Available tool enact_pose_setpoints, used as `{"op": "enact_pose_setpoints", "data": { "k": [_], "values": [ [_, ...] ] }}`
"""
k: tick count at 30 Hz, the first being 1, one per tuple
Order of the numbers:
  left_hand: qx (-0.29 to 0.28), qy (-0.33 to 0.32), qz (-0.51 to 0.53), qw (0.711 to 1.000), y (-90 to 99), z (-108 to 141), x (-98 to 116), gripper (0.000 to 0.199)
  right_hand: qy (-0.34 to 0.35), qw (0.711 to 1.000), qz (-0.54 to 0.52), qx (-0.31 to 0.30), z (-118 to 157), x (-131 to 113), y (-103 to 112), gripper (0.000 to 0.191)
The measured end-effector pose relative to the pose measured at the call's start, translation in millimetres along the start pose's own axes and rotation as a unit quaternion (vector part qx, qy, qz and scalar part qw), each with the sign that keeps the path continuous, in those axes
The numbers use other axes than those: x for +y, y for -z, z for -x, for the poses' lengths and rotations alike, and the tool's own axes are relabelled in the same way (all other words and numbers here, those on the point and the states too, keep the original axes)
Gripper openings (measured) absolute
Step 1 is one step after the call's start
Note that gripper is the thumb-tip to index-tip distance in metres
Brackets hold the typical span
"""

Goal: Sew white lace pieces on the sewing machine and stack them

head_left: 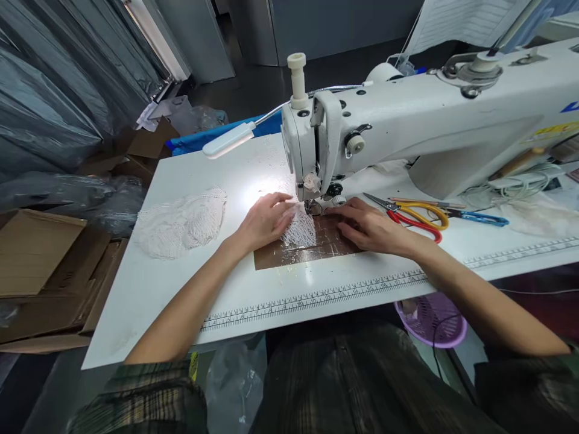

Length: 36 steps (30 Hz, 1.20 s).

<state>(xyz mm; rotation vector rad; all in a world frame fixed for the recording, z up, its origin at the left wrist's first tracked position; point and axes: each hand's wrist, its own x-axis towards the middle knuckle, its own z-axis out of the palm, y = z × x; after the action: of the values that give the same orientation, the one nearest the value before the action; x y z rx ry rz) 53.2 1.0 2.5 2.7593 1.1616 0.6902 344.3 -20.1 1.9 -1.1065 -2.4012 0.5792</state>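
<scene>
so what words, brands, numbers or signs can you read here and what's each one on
No text reads clearly enough to quote.
Machine: blue lettering cut off by the picture's edge.
Machine: yellow label, too blurred.
Ruler strip on the table: scale marks and numbers, too small.
Paper behind the machine: printed lines, too blurred.

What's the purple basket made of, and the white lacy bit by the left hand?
The purple basket looks like plastic: smooth, a little shiny, full of neat holes. The white lacy piece by the left hand seems to be soft fabric, matte and open like a net. Cotton or synthetic? I can't tell.
</scene>
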Motion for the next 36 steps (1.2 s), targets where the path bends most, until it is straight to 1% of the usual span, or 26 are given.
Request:
{"op": "enact_pose_setpoints", "data": {
  "k": [3,5,8,12,14,16,20,23,26,29,31,33,36],
  "values": [
    [-0.039,-0.043,0.093,0.994,-1.4,9,19,0.022,-0.006,1.000,-0.013,0.014,2,0,3,0.041],
    [-0.051,-0.048,0.110,0.992,-5.8,13,25,0.019,-0.004,0.999,-0.024,0.023,1,-3,0,0.040],
    [-0.030,-0.029,0.094,0.995,-12.9,15,27,0.018,0.019,0.999,-0.040,0.013,-4,-9,-7,0.039],
    [-0.012,-0.006,0.088,0.996,-14.8,16,29,0.020,0.055,0.995,-0.073,-0.034,-17,-17,-15,0.043],
    [0.003,0.001,0.093,0.996,-13.5,16,31,0.021,0.070,0.993,-0.082,-0.038,-25,-19,-19,0.032],
    [0.016,-0.002,0.095,0.995,-12.4,16,32,0.019,0.085,0.993,-0.081,-0.030,-31,-20,-21,0.020],
    [0.018,-0.013,0.107,0.994,-12.3,16,32,0.017,0.107,0.990,-0.092,-0.028,-33,-19,-19,0.020],
    [0.021,0.010,0.150,0.988,-11.8,16,31,0.016,0.094,0.992,-0.083,-0.019,-28,-14,-17,0.018],
    [0.044,0.057,0.180,0.981,-10.3,16,33,0.015,0.083,0.995,-0.062,0.004,-20,-9,-18,0.022],
    [0.053,0.111,0.172,0.977,-9.6,15,37,0.016,0.123,0.992,-0.036,-0.003,-15,-7,-23,0.032],
    [0.048,0.135,0.152,0.978,-10.3,15,40,0.017,0.142,0.990,-0.013,-0.015,-14,-8,-25,0.032],
    [0.045,0.136,0.127,0.981,-11.8,16,42,0.018,0.142,0.990,0.001,-0.021,-13,-10,-27,0.032],
    [0.042,0.110,0.093,0.989,-13.7,16,42,0.019,0.133,0.991,0.016,-0.024,-11,-12,-27,0.034]
  ]
}}
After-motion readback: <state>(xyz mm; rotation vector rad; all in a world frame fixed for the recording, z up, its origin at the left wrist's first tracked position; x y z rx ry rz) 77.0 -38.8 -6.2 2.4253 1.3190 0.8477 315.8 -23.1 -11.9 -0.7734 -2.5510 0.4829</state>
